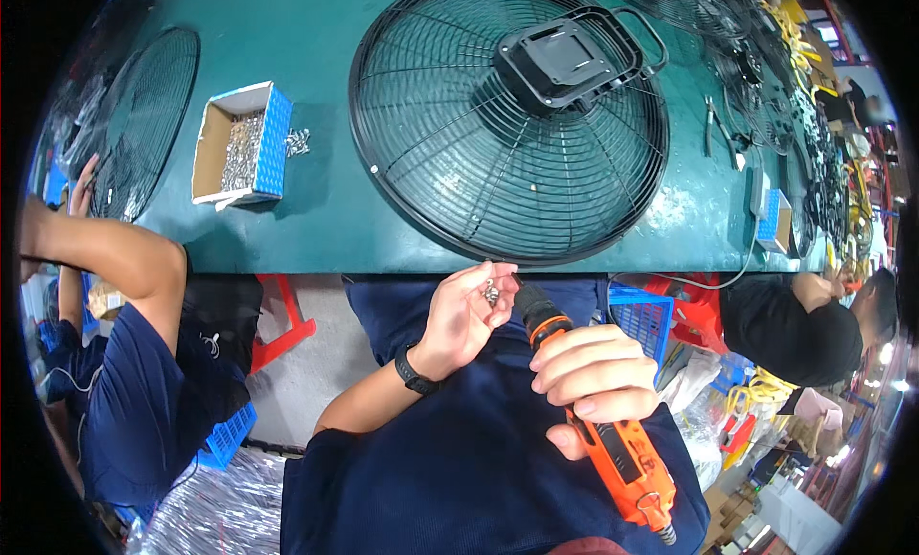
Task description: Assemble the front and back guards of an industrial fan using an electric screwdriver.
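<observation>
My left hand (456, 323) is curled, palm up, just below the table's near edge, with several small silver screws (491, 293) in its fingers. My right hand (598, 375) grips an orange and black electric screwdriver (627, 469). The tool's tip points up and to the left, close to my left fingertips; whether it touches a screw cannot be made out. Directly beyond both hands lies a large round black fan grille (450, 162) on the green table (316, 38). A black motor housing (555, 62) with a looped handle sits on it.
A blue and white carton (273, 138) of screws stands left of the grille, with loose screws (299, 141) beside it. Pliers (709, 124) lie to the right, near a smaller blue box (773, 222) and a cable. Co-workers sit at both sides; another grille (153, 114) is far left.
</observation>
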{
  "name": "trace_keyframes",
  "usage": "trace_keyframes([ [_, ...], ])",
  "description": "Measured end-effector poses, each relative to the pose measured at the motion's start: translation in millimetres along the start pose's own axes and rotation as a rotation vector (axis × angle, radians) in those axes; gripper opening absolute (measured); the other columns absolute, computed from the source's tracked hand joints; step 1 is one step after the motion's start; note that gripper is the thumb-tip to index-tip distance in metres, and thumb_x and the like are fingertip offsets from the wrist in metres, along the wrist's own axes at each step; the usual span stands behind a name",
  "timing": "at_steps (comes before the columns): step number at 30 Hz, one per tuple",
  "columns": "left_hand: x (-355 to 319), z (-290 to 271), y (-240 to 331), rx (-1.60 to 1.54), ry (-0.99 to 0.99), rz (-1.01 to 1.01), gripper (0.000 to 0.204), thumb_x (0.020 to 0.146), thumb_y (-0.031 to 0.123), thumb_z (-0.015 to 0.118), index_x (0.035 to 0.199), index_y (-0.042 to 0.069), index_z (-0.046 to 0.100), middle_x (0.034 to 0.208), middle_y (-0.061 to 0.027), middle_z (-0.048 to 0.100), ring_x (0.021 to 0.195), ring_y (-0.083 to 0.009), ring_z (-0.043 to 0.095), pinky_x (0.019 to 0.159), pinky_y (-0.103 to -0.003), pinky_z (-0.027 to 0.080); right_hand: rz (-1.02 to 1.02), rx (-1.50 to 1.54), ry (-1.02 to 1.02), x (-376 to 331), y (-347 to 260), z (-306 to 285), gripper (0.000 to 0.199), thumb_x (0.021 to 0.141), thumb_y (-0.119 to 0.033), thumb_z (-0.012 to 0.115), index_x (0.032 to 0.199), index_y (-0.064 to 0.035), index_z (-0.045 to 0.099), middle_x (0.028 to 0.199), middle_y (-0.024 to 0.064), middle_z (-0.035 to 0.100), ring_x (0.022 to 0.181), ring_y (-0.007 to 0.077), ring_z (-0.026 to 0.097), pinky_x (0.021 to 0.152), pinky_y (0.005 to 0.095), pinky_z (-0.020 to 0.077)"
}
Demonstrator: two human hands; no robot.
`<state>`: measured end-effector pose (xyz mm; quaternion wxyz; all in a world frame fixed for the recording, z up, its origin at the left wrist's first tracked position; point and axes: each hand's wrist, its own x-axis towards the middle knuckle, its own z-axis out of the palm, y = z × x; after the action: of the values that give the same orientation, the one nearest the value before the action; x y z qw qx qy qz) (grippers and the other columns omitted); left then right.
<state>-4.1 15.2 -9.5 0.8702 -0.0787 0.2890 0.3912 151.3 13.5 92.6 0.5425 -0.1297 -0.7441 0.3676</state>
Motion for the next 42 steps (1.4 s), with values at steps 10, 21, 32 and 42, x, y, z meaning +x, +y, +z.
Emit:
trace_keyframes([
  [10, -21.9, -2.0, 28.0, 1.023, 0.317, 0.81, 0.025, 0.076, -0.008, 0.069, 0.101, -0.003, 0.064, 0.084, 0.0008, 0.056, 0.069, -0.0035, 0.046, 0.064, -0.017, 0.04, 0.468, -0.362, 0.829, -29.7, -8.3, -81.5, 0.043, 0.074, -0.015, 0.07, 0.107, 0.0046, 0.052, 0.093, 0.0126, 0.061, 0.062, 0.0123, 0.059, 0.054, 0.024, 0.0479],
  [21, -6.7, 10.2, 38.4, 1.583, 0.615, 0.936, 0.031, 0.061, 0.01, 0.084, 0.071, -0.005, 0.058, 0.056, 0.0016, 0.041, 0.052, -0.0099, 0.036, 0.046, -0.027, 0.029, 1.139, 0.037, 0.847, -51.9, 53.4, -237.7, 0.049, 0.075, -0.012, 0.07, 0.119, -0.0008, 0.051, 0.079, 0.0066, 0.06, 0.054, 0.0173, 0.062, 0.042, 0.0295, 0.0508],
  [32, -1.9, 13.3, 38.1, 1.506, 0.593, 0.891, 0.033, 0.058, 0.004, 0.083, 0.065, -0.004, 0.051, 0.054, 0.0018, 0.042, 0.049, -0.0067, 0.034, 0.046, -0.022, 0.027, 1.252, 0.139, 0.606, -48.6, 86.6, -248.7, 0.04, 0.072, -0.016, 0.077, 0.101, -0.0024, 0.053, 0.07, 0.0054, 0.058, 0.048, 0.0136, 0.059, 0.039, 0.0285, 0.0504],
  [42, -12.5, 31.2, 31.4, 1.773, 0.711, 0.792, 0.037, 0.067, 0.023, 0.083, 0.072, -0.005, 0.06, 0.063, -0.0086, 0.058, 0.058, -0.0183, 0.05, 0.06, -0.033, 0.046, 1.217, 0.066, 0.594, -51.1, 90.0, -249.8, 0.044, 0.072, -0.018, 0.077, 0.102, -0.0004, 0.051, 0.067, 0.0075, 0.057, 0.045, 0.0144, 0.058, 0.038, 0.0284, 0.0486],
])
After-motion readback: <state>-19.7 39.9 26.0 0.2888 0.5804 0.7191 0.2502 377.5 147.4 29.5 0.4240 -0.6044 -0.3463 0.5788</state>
